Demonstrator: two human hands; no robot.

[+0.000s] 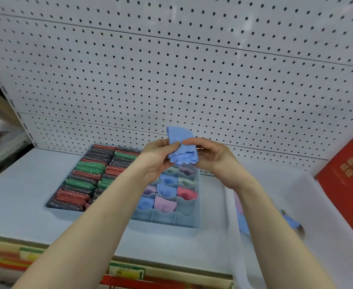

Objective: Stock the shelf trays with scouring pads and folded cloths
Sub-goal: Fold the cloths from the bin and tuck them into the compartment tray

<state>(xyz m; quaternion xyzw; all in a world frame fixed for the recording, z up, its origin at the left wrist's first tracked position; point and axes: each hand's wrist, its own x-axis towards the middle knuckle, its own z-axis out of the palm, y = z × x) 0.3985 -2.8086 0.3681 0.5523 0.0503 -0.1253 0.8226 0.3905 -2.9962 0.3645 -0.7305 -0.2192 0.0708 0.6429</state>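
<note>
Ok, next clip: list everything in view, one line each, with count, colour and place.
held cloth: one, blue, folded, above the divided tray
divided tray: one, pale blue, mid-shelf; nearest cells empty
cloths in cells: several, blue, pink, lilac, red, greenish
pad tray: one, left, touching the divided tray
scouring pads: many, red, green, dark, in rows
bin: one, translucent white, right; blue cloth inside
red box: one, far right
pegboard: white, behind
shelf: pale blue
left hand: pinches the held cloth
right hand: grips the held cloth
</note>
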